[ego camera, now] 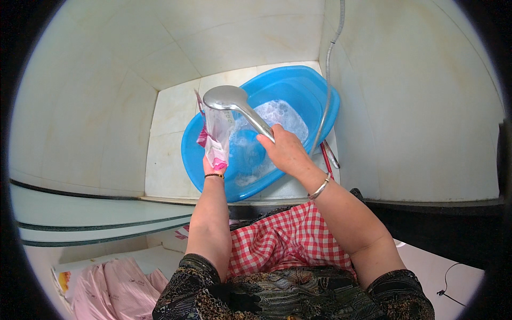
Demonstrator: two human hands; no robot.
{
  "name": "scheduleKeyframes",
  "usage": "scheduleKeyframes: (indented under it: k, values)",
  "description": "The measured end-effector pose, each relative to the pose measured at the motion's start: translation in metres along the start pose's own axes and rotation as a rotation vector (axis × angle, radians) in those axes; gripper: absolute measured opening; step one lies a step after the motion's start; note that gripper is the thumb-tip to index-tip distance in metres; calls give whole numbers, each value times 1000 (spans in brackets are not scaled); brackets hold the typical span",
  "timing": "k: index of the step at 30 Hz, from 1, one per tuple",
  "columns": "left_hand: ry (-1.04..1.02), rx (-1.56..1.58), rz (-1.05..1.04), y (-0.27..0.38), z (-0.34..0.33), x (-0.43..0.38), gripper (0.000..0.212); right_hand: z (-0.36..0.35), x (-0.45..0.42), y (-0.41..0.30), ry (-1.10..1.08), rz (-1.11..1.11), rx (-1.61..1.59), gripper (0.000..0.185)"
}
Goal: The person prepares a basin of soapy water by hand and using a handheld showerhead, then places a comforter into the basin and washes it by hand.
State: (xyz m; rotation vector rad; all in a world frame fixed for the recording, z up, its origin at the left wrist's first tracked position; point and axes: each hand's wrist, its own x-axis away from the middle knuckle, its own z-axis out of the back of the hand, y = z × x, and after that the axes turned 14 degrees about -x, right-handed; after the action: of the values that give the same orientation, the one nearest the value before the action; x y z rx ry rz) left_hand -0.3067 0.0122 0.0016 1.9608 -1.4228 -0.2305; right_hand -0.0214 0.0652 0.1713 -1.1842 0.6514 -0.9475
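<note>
In my right hand is the handle of a chrome hand shower. Its round head hangs over the upper end of a crumpled clear and pink plastic bag. My left hand holds that bag from below, and the bag hides most of its fingers. Both hands are above a blue plastic basin, which contains water and white soap foam. Whether water is flowing from the shower cannot be made out.
A metal shower hose hangs down across the basin's right rim. Beside the basin lie a red rod and a metal rod. Tiled walls enclose the floor. Glass panels stand at left, with pink striped fabric below.
</note>
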Motion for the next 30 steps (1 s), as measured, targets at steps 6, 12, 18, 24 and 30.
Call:
scheduleKeyframes:
  k: [6, 12, 18, 24, 30]
  values:
    - [29, -1118, -391, -20, -29, 1, 38, 2, 3, 8, -2, 9, 68, 39]
    - [137, -1455, -550, 13, 51, -46, 28, -16, 9, -11, -106, 77, 81, 39]
    - [332, -869, -70, -25, -61, -11, 21, -5, 6, 5, -87, 4, 181, 40]
    - [257, -969, -149, -15, -84, 12, 30, -4, 6, 2, -124, 17, 186, 38]
    - [94, -889, -260, -9, -63, 1, 40, 1, 7, 1, -150, -2, 147, 37]
